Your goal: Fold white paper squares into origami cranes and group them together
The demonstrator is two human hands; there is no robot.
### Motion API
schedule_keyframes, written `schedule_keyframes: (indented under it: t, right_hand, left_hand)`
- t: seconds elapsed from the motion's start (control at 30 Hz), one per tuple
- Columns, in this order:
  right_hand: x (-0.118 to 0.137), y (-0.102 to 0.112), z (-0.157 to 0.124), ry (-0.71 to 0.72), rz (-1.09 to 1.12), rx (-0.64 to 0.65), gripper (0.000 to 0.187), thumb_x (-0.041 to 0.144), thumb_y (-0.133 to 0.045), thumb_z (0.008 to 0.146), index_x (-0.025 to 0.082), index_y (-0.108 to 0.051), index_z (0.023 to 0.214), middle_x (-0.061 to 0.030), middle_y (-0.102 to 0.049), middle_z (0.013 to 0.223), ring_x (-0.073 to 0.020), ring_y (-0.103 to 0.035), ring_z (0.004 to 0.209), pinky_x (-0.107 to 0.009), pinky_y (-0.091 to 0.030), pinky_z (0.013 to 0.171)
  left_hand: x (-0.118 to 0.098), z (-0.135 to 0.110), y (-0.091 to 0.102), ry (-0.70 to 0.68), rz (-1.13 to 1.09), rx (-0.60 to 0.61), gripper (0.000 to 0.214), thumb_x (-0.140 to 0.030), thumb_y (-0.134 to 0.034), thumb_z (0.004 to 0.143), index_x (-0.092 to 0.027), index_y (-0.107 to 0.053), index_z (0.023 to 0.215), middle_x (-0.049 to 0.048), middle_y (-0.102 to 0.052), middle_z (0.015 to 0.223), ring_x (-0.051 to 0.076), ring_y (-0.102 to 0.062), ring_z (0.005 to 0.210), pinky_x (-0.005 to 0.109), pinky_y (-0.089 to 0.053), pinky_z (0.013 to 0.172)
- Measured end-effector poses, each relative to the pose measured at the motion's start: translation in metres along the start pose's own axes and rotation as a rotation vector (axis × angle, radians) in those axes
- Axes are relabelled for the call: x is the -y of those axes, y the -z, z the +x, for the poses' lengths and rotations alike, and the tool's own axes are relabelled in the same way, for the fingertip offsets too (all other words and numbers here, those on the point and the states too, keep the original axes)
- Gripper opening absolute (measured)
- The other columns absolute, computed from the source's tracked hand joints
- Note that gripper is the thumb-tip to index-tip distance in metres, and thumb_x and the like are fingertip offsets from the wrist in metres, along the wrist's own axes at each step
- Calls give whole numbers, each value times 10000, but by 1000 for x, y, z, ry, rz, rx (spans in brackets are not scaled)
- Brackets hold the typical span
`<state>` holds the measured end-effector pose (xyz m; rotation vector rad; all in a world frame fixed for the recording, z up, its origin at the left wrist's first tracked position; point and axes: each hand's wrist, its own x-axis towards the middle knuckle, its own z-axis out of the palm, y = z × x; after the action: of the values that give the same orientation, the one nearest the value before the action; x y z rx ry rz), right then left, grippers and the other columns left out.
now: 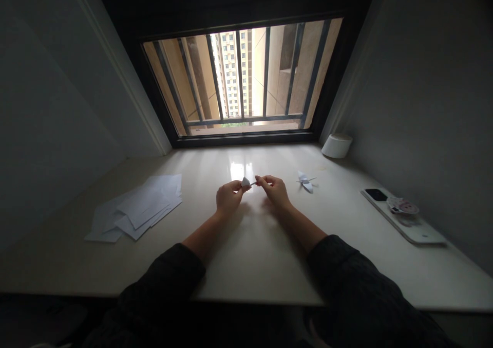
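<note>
A small **folded paper** (245, 182) is sitting in the left hand's narrow pinch, held over the middle of the table (250, 266). The left hand (230, 196) is gripping its body, while the right hand (275, 191) is pinching its thin point — both are working one fold. A paper crane (305, 181) is lying just right; loose sheets (134, 206) are lying well left.

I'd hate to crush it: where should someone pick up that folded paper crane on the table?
Pinch the folded paper crane at its central body from above: the thin wings spread sideways and would bend, while the middle looks sturdiest.
</note>
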<state>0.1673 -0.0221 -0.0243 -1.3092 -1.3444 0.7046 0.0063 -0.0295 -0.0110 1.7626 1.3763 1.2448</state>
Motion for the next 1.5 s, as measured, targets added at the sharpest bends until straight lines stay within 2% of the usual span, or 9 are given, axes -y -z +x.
schedule_keyframes:
  t: [0.2,0.43,0.57,0.63,0.73,0.87,1.2,1.5]
  right_hand:
    - [-2,-1,1,-50,139,69,372,536,-597,723,189,-692,627,-30,-675,649,-198,-614,723,-315,-408,725]
    - [2,-2,1,-148,306,131,381,555,-627,679,182,-699,670,-46,-670,682,-186,-588,726,-292,-407,648]
    - [4,-2,1,-221,392,191,391,572,-652,653,182,-667,628,-31,-614,624,-120,-464,543,-255,-310,489]
    - [5,-2,0,-258,430,248,391,573,-659,646,184,-641,610,-17,-584,604,-98,-404,493,-252,-269,459]
    - [4,-2,0,-293,435,297,410,589,-647,647,186,-604,585,-6,-562,601,-91,-385,487,-249,-250,454]
    - [3,-1,1,-310,421,294,432,603,-630,649,181,-582,577,-12,-539,603,-94,-378,505,-240,-240,451]
    - [9,1,0,-300,425,327,354,536,-642,656,189,-592,606,-32,-611,700,-109,-435,545,-238,-227,446]
    - [7,3,0,-290,446,346,352,528,-636,679,187,-595,600,11,-531,599,-99,-415,532,-244,-273,485]
  left_hand:
    - [3,1,1,-7,12,6,202,-404,-643,736,-224,-731,756,31,-723,757,195,-649,733,271,-449,662]
    - [4,2,-2,50,-95,25,204,-380,-654,713,-190,-724,744,54,-722,743,211,-660,725,290,-473,667]
    - [6,3,-3,57,-145,30,234,-403,-659,707,-180,-720,740,63,-721,738,210,-660,720,291,-478,664]
    - [6,3,-3,63,-164,17,236,-408,-664,702,-181,-718,737,62,-721,740,208,-660,723,290,-480,664]
    - [5,3,-1,64,-163,4,229,-405,-664,705,-186,-717,744,57,-723,747,203,-661,726,287,-480,664]
    - [3,3,0,41,-115,4,216,-401,-663,712,-193,-717,739,55,-724,753,201,-660,722,283,-475,658]
    - [4,2,0,16,-71,17,207,-399,-657,721,-202,-717,729,48,-722,745,204,-658,717,281,-467,648]
    - [7,3,-2,-5,-125,82,223,-406,-669,715,-194,-721,758,58,-724,769,215,-662,736,301,-487,674]
